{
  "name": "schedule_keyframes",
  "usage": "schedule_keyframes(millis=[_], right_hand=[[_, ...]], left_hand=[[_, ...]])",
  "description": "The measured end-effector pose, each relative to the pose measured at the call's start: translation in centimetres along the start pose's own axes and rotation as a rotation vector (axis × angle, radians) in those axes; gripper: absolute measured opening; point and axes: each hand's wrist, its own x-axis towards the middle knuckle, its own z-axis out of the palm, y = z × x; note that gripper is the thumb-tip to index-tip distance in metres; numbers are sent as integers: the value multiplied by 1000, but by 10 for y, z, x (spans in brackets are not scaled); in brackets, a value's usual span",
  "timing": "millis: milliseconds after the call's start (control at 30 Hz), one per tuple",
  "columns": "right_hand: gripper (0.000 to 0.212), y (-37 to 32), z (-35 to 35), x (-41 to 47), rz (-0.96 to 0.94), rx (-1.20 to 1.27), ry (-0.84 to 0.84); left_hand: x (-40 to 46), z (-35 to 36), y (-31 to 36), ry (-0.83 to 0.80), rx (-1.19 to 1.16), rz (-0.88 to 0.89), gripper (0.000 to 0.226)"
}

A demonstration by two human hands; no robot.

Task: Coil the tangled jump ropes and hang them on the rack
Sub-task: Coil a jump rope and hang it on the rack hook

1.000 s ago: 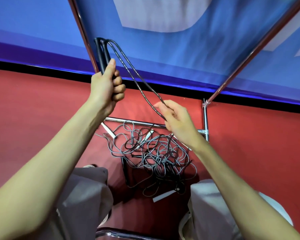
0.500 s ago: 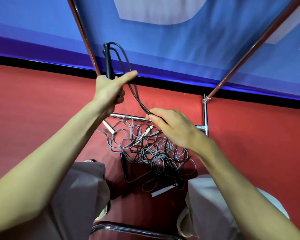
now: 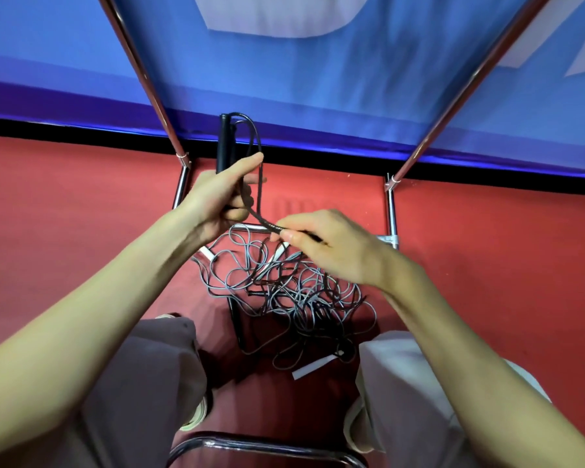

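From the head camera I see my left hand point(image 3: 217, 201) curled round two black handles point(image 3: 224, 143), long axis upright, tips pointing away toward the blue banner point(image 3: 318, 79); their lower ends are hidden in my palm. The black rope point(image 3: 255, 211) loops over them and runs down to my right hand point(image 3: 331, 248), whose fingers point(image 3: 289, 235) pinch it. The tangled ropes point(image 3: 284, 292) lie on the red floor point(image 3: 487, 265) between my knees, inside the chrome rack point(image 3: 390, 211) frame, hard to separate.

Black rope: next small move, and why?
Probably bring the right hand up to the left hand to lay on another loop: the left grips the handles, the right pinches the black rope, and the tangle lies on the floor.
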Motion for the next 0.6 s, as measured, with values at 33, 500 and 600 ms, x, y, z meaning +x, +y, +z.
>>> schedule_keyframes(millis=[33,500,600], right_hand=[[23,-2,3,-1,-15,-3,-15],[10,13,-5,-1,-27,94,426],[17,19,-12,-1,-36,76,521]], left_hand=[[0,1,-2,1,0,-10,42],[9,-7,-10,129,259,101,38],[2,0,-26,-19,414,59,36]])
